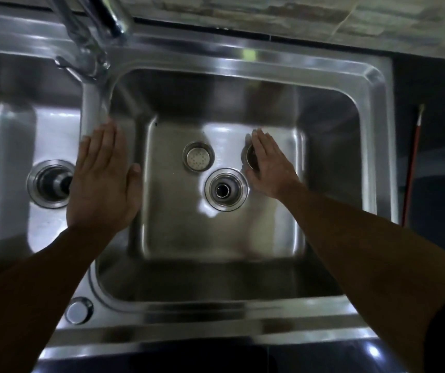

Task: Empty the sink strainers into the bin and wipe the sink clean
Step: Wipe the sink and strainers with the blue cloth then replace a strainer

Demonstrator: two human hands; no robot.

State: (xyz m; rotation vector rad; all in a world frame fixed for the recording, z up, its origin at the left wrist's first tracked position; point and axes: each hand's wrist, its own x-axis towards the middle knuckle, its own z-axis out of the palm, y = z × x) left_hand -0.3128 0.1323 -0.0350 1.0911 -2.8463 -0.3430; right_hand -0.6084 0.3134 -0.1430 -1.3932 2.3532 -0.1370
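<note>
A steel double sink fills the view. On the floor of the right basin one strainer stands upright beside the open drain. A second strainer lies to the right of it, mostly hidden under my right hand, which is flat over it with fingers straight; whether it touches the strainer I cannot tell. My left hand is spread flat, palm down, above the divider between the basins and holds nothing. The left basin's drain is open too.
A chrome tap rises at the back above the divider. A round steel cap sits on the front rim. A red-handled stick leans by the dark counter on the right. Tiled wall runs along the back.
</note>
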